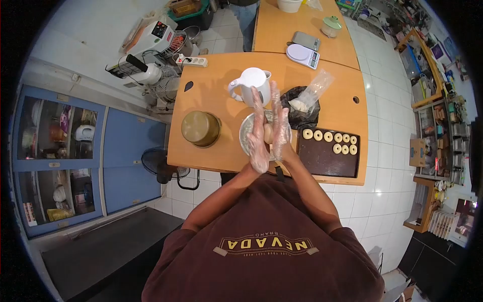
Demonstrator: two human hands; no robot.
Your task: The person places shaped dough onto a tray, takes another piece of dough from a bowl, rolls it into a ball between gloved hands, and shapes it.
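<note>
A pale ball of dough [268, 133] is held between my two upright palms, partly hidden by them. My left hand [258, 138], in a clear plastic glove, lies against the dough's left side with its fingers stretched out. On the other side, my right hand [281, 132] is gloved too, its fingers straight and pointing away from me. Below both hands is a round metal bowl [245, 135]; its contents are mostly hidden. To the right, a dark baking tray [322, 162] carries several dough rings [328, 136] in two rows.
A white jug [255, 79] stands beyond my hands, beside a black plastic bag [307, 117] and a clear bag [318, 88]. At the left is a brownish pot [197, 128]. Kitchen scales [302, 55] and a power strip [193, 61] lie farther back. Someone's legs [245, 22] show behind the table.
</note>
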